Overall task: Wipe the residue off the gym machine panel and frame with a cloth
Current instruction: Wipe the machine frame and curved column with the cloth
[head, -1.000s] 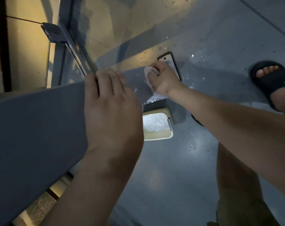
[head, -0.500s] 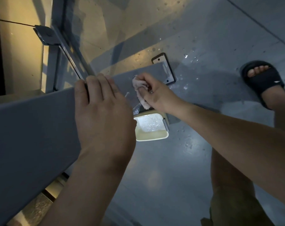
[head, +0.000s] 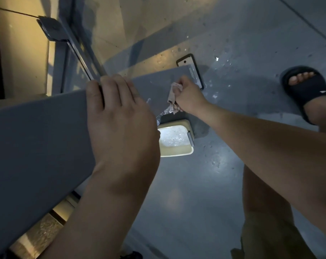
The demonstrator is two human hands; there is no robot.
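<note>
A long grey machine panel (head: 37, 131) runs from the lower left up toward the middle of the head view. My left hand (head: 119, 120) lies flat on it, fingers curled over its top edge. My right hand (head: 188, 98) is shut on a small pale cloth (head: 172, 96) and presses it against the panel near its far end. White residue streaks (head: 161, 114) show along the panel's lower edge just below the cloth. A metal frame bar (head: 80, 47) slants up behind the panel to a flat bracket (head: 52, 28).
A cream tray (head: 174, 142) holding white foamy liquid sits on the grey floor under the panel's end. A phone in a dark case (head: 186, 61) lies on the floor beyond. My foot in a black slide sandal (head: 306, 86) stands at the right. Wet specks dot the floor.
My right hand has rubbed the cloth back and forth over the panel's far end, down toward the lower edge and now slightly up again. My left hand has stayed on the top edge.
</note>
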